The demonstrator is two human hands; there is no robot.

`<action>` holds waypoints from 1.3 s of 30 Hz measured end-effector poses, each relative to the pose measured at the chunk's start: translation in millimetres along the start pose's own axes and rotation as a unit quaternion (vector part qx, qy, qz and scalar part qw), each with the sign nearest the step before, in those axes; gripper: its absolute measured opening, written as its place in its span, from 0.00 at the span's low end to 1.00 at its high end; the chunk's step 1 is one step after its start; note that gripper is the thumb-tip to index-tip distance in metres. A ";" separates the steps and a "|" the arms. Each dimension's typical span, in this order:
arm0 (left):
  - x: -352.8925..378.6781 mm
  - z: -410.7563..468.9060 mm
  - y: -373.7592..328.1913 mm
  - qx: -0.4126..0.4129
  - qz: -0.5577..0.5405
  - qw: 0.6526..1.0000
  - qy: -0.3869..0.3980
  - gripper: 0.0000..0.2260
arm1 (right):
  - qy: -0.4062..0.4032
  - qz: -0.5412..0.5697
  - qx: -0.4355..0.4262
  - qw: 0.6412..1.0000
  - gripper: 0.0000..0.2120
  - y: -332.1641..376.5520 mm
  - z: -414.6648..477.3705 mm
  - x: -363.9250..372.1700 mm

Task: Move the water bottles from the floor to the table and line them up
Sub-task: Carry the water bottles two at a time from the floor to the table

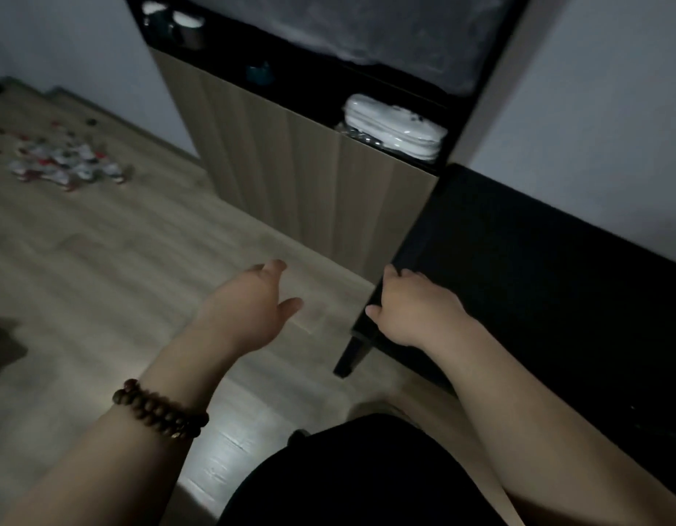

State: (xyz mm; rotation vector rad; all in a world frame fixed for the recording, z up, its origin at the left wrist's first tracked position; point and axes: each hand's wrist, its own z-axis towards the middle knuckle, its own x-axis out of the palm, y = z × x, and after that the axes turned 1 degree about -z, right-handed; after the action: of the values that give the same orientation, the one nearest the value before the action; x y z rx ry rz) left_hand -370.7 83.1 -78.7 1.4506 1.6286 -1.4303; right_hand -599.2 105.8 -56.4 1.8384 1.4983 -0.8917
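Starting the fetch, I see the water bottles (63, 163) clustered on the floor (139, 260), far left, well apart from the black desk (537, 279). My left grip (249, 309) hovers loosely spread, empty; my right grip (416, 309) rests on the desk's near-left corner, holding no bottle. Next, I judge, comes crossing to them.
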 end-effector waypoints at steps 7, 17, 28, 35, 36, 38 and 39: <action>-45.4 19.1 102.4 -0.054 -0.032 0.998 -0.025 0.29 | 0.031 -0.039 -0.051 0.997 0.37 115.5 59.3 -26.9; -132.7 130.0 275.9 -0.124 -0.032 0.991 -0.045 0.27 | 0.045 -0.054 -0.126 0.990 0.25 308.3 223.5 -92.3; -255.8 231.1 442.7 -0.163 -0.096 0.978 -0.089 0.24 | 0.023 -0.098 -0.174 0.980 0.23 527.4 331.3 -178.5; -312.4 266.9 604.4 -0.141 -0.103 0.980 -0.092 0.23 | 0.003 -0.089 -0.140 0.986 0.21 681.6 374.2 -190.5; -321.5 268.6 628.9 -0.131 -0.098 0.983 -0.084 0.23 | 0.001 -0.077 -0.132 0.988 0.21 704.3 377.4 -191.4; -341.1 266.8 678.2 -0.114 -0.086 0.988 -0.055 0.23 | 0.007 -0.062 -0.128 0.990 0.22 750.9 378.7 -191.9; -350.9 264.3 701.5 -0.109 -0.081 0.990 -0.040 0.23 | 0.017 -0.060 -0.133 0.989 0.23 774.3 379.8 -190.4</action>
State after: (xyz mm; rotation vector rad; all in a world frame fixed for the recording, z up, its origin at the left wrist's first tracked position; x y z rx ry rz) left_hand 312.3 -384.1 -96.4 1.1461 1.8227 -1.3300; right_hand 86.8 -448.5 -102.3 1.5915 1.6755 -0.6799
